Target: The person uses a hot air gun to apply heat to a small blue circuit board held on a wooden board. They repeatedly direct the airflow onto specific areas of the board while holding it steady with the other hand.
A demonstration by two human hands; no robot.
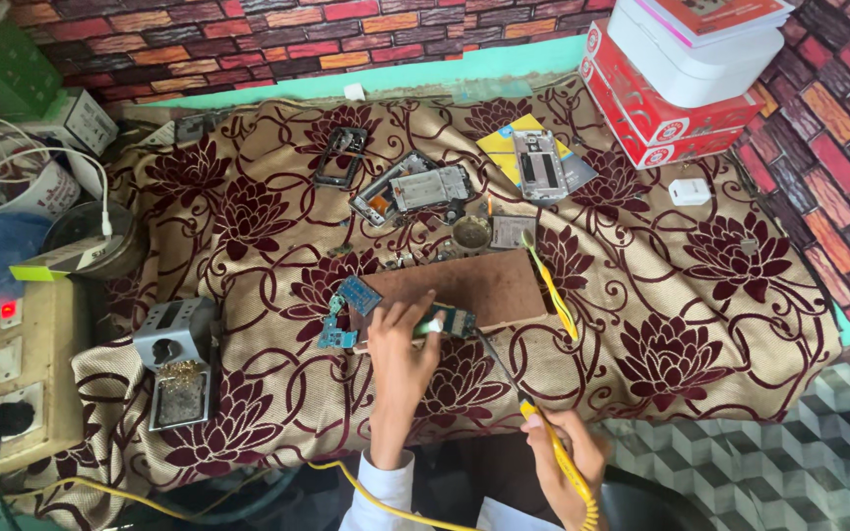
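The left hand [400,339] presses down on a small green circuit board [448,323] that lies at the near edge of a brown work mat [484,285], fingers closed over the board's left end so that it is pinned and gripped there. The right hand [568,457] is clenched around the yellow handle of a soldering iron [528,408] — its dark shaft runs up and left, with the tip just beside the board's right end; whether it touches cannot be told. A yellow cord [395,506] trails from the handle toward the near edge of the surface.

The surface is draped in a tan cloth [700,324] with dark red flowers. Just left of the mat lie blue circuit board pieces [351,305]. A pair of yellow tweezers [553,285] rests along the mat's right edge. Beyond the mat's far edge sit a small round tin [471,233], a phone frame with its insides open [415,187], an empty black phone frame [339,157] and a grey phone back [540,164] on a yellow card. A metal iron stand with brass wool [179,374] stands near the left edge, and stacked red and white boxes [676,84] fill the far right corner.
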